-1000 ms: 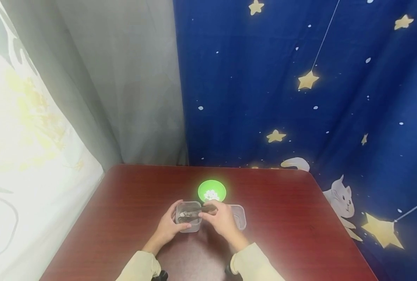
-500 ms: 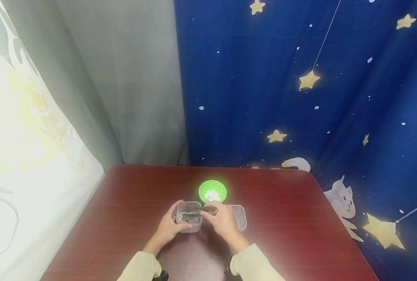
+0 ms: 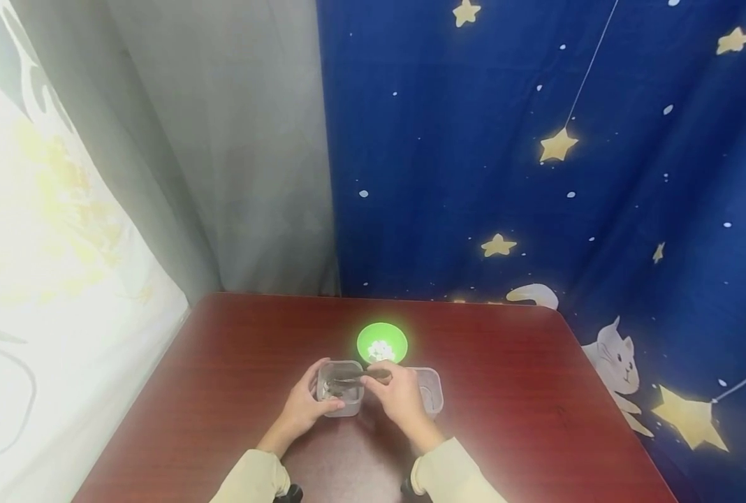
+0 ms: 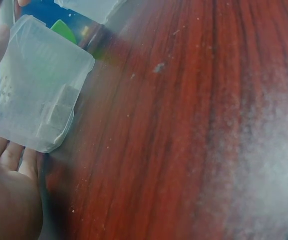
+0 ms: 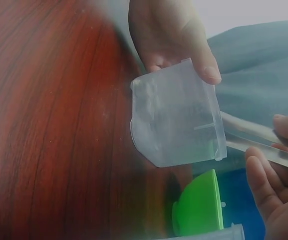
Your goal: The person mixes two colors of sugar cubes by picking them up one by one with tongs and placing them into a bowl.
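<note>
My left hand (image 3: 305,404) grips a clear plastic container (image 3: 350,405), thumb over the near rim and fingers round its left side. In the left wrist view, pale blocky pieces (image 4: 59,115) lie in a bottom corner of it. My right hand (image 3: 399,395) pinches a pair of metal tongs (image 3: 378,374) between thumb and fingers. Seen from the right wrist, the two arms of the tongs (image 5: 246,145) stand apart and pass over the rim into the container. Their tips are blurred behind its cloudy wall.
Just behind the hands stands a green bowl (image 3: 382,332) with several white pieces (image 3: 381,350) in it. A second clear container (image 3: 432,391) sits right of my right hand, partly covered by it. All stand on a red-brown wooden table (image 3: 505,419), with curtains behind.
Inside the container the tongs have shifted slightly, their tips drawing up and to the right. Both hands keep their holds, and the head view has turned a little.
</note>
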Action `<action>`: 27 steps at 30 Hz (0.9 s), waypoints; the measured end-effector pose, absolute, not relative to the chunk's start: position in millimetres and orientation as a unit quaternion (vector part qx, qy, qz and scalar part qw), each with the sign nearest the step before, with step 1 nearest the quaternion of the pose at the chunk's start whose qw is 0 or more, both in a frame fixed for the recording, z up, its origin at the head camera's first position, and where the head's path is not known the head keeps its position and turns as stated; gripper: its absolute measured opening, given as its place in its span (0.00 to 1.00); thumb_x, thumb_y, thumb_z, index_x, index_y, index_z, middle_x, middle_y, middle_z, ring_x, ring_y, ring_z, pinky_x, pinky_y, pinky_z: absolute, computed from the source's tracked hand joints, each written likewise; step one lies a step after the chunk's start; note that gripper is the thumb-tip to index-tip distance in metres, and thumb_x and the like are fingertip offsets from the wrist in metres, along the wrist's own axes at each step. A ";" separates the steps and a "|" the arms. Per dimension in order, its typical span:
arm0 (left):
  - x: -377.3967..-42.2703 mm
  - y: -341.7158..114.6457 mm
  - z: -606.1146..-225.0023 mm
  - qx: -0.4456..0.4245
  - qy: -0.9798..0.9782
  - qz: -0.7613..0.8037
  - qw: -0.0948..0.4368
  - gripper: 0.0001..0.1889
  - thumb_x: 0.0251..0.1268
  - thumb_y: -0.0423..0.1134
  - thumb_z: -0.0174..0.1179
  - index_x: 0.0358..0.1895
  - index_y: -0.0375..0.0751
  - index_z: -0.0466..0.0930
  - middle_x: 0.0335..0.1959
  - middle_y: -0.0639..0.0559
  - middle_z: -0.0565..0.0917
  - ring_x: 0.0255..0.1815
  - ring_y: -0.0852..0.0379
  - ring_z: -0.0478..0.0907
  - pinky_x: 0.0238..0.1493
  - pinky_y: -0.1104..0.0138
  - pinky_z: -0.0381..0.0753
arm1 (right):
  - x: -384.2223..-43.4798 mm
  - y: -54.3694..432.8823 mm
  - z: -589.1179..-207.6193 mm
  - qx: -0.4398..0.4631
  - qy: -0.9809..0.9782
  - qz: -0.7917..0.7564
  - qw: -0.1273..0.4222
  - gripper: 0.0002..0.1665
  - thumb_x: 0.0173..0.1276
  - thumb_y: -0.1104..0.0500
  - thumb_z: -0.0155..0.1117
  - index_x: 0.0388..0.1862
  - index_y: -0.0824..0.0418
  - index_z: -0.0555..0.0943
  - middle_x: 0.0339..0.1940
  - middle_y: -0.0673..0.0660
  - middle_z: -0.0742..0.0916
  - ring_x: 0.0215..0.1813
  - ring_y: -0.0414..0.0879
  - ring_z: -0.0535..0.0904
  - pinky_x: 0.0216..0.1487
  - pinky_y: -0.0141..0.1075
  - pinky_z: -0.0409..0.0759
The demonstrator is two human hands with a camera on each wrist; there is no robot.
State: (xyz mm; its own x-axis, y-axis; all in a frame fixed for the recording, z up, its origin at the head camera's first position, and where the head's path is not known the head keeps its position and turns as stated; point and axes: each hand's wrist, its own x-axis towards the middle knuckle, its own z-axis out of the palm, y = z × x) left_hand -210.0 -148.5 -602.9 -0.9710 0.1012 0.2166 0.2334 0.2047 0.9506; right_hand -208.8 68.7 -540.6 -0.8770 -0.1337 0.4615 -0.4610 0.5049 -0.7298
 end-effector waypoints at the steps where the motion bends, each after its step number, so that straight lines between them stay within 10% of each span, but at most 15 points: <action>1: -209.9 -148.4 -602.5 -0.106 -0.774 -0.622 0.051 0.51 0.39 0.38 0.80 0.72 0.42 0.62 0.66 0.43 0.72 0.71 0.44 0.61 0.69 0.54 0.58 | -208.3 68.7 -539.9 0.175 -0.849 0.466 0.176 0.11 0.57 0.54 0.75 0.37 0.56 0.87 0.35 0.52 0.89 0.33 0.45 0.87 0.35 0.33 0.83; 27: -208.1 -147.5 -602.9 -0.116 -0.785 -0.606 0.060 0.50 0.41 0.37 0.79 0.72 0.41 0.61 0.65 0.41 0.72 0.70 0.41 0.62 0.68 0.51 0.59 | -206.5 72.4 -534.8 0.157 -0.840 0.488 0.179 0.10 0.56 0.56 0.75 0.36 0.58 0.87 0.34 0.51 0.89 0.34 0.45 0.87 0.36 0.33 0.83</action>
